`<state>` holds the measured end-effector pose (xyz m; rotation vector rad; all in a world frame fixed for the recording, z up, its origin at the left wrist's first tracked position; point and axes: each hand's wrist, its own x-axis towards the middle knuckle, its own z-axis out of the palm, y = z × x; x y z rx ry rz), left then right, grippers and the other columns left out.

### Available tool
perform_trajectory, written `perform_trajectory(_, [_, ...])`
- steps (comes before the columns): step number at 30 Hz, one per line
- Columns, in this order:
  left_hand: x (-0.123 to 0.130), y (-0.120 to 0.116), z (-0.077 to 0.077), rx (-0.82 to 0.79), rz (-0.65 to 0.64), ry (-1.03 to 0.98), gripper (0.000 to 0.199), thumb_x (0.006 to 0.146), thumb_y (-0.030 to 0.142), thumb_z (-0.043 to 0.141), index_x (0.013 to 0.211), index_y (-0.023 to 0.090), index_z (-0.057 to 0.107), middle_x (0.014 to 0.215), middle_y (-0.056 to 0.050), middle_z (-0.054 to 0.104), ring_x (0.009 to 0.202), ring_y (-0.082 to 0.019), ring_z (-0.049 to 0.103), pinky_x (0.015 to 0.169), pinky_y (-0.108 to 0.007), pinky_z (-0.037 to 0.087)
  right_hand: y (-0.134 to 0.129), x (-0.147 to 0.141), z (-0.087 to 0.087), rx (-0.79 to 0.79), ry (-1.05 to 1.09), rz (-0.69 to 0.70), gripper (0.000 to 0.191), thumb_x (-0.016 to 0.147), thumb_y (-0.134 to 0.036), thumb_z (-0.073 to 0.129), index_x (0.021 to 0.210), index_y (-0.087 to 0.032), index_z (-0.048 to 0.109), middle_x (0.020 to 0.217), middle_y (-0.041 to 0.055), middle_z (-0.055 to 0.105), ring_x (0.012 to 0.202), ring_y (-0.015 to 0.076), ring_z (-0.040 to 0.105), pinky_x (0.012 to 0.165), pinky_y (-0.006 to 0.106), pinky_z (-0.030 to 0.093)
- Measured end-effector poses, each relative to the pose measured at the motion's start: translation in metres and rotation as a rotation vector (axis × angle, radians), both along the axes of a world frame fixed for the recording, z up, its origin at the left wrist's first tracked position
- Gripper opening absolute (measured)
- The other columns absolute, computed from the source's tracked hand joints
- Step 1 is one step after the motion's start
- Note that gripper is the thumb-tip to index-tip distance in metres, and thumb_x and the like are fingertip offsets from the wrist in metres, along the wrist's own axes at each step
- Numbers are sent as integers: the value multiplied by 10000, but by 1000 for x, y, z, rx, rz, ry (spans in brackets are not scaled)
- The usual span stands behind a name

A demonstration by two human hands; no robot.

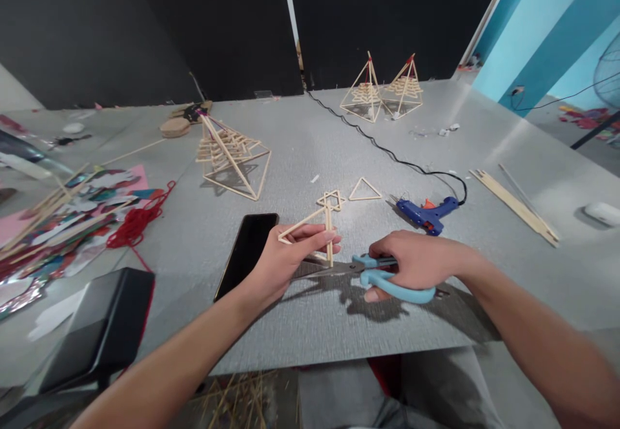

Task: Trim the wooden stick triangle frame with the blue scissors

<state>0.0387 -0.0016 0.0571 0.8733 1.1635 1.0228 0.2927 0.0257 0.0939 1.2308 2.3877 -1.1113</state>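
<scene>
My left hand (295, 251) pinches a triangle of thin wooden sticks (303, 223) together with upright sticks at its right corner. Light-blue-handled scissors (397, 285) are in my right hand (416, 261), with fingers and thumb through the handles. The blades point left and reach the lower end of the held sticks; whether they touch is hard to tell. Just beyond my left hand lies a small stick star (332, 200), and a small stick triangle (365, 189) is to its right.
A blue glue gun (426, 214) with a black cord lies beyond my right hand. A phone (249, 248) is left of my left hand. Stick pyramids (232, 154) stand farther back. Red yarn (138, 222) and a black box (104, 319) are at left, loose sticks (516, 206) at right.
</scene>
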Motion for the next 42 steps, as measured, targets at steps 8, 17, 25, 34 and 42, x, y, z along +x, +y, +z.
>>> perform_trajectory(8, [2,0,1,-13,28,-4,512,572,470,1098,852,117,853,895,-172,869,841,-308,858,715,-329,687,1,0,-1,5,0,-12,578,796,-769,782,756,-247,537,688,-24,587,662,171,481,628,337,310])
perform_trajectory(17, [1,1,-2,-19,26,-27,538,520,492,1116,831,132,864,847,-132,866,795,-269,852,684,-285,676,1,0,-7,34,21,0,570,797,-757,777,737,-244,538,669,-7,606,643,171,482,619,338,308])
perform_trajectory(25, [1,2,-3,-9,26,-22,545,522,504,1116,834,139,859,847,-128,866,808,-281,852,666,-293,674,0,-1,-8,61,26,-8,564,822,-749,754,703,-250,519,627,-24,569,615,167,472,604,346,317])
perform_trajectory(34, [2,0,-1,-36,23,-7,592,504,507,1118,859,118,850,851,-145,863,821,-298,853,659,-304,675,-2,-2,-7,88,50,1,519,810,-688,764,676,-246,528,612,-24,572,600,158,445,604,346,308])
perform_trajectory(42, [2,-1,-5,-33,-19,3,556,572,524,1090,877,135,834,905,-146,869,846,-306,851,650,-333,688,-5,2,-6,90,71,17,527,810,-682,782,677,-240,529,594,-32,560,575,145,432,585,333,297])
